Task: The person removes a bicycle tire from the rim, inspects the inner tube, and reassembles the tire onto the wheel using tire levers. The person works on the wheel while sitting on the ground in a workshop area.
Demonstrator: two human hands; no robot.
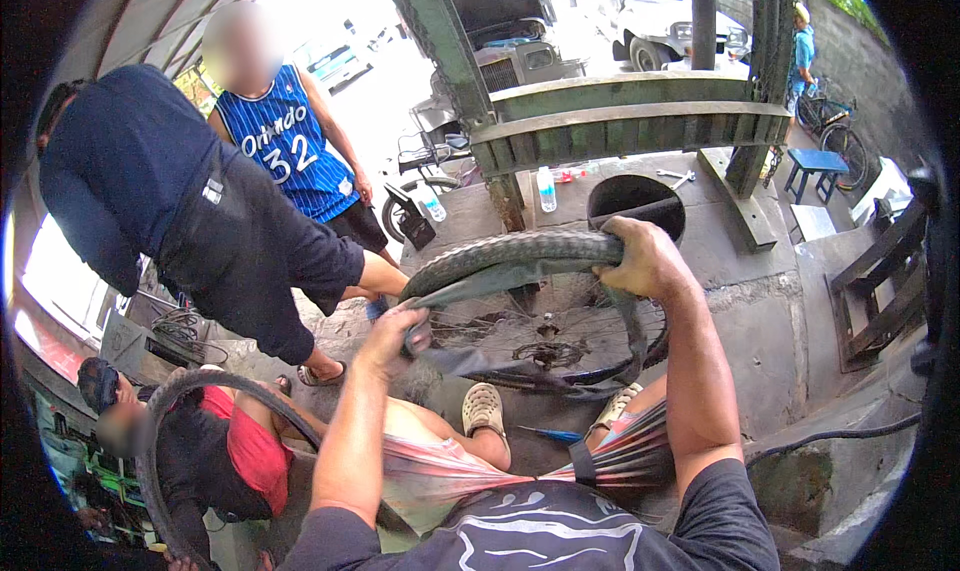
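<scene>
In front of my knees is a spoked bicycle wheel (pixel 548 328) with a treaded black tire (pixel 480 261) at its far side. My right hand (pixel 640 259) is closed round the tire's upper right part, fingers wrapped over it. My left hand (pixel 395 339) is closed on a limp, dark grey inner tube (pixel 470 289) that stretches across the wheel toward my right hand. More of the slack tube hangs over the wheel's near and right side. Between my feet, a slim blue object (pixel 550 434) lies on the floor; its kind is unclear.
A black bucket (pixel 650 193) stands beyond the wheel, near a wrench (pixel 677 179) and a plastic bottle (pixel 547 189). A green metal frame (pixel 630 136) rises behind. Two people (pixel 130 161) (pixel 290 141) are at the left; another person (pixel 200 451) crouches beside a loose tire (pixel 150 461).
</scene>
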